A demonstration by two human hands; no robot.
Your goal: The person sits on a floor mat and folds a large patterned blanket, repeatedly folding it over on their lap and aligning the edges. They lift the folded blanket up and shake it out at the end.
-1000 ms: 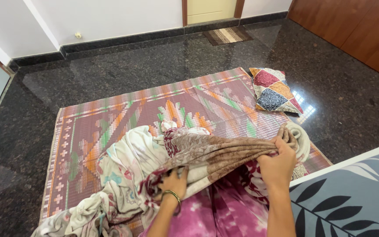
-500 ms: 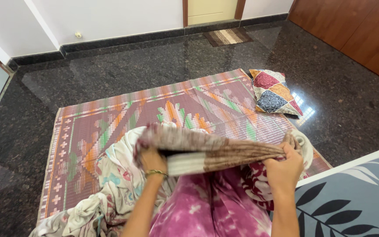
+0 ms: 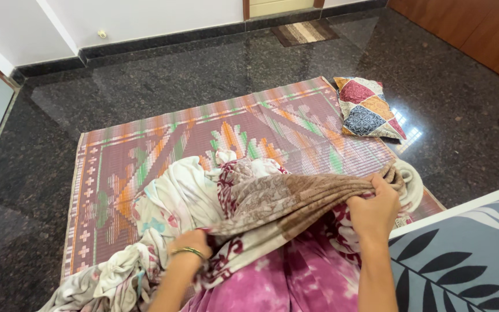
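A brown and cream patterned blanket [image 3: 284, 199] is stretched between my two hands over a striped floor mat [image 3: 163, 150]. My right hand [image 3: 375, 211] grips its bunched edge at the right. My left hand [image 3: 190, 245], with a bangle on the wrist, holds the blanket's lower left part. A white floral sheet [image 3: 168, 202] lies crumpled under and to the left of the blanket. Pink tie-dye cloth [image 3: 295, 277] lies below my arms.
A patchwork pillow [image 3: 368, 108] lies on the dark polished stone floor [image 3: 203, 69] at the mat's far right corner. A grey leaf-print mattress [image 3: 469, 254] fills the lower right. A small doormat [image 3: 302, 32] lies by the far door.
My left hand has dropped from a raised position back down to the lower left, and the blanket now slopes from my right hand down to it. My right hand stayed near the same spot.
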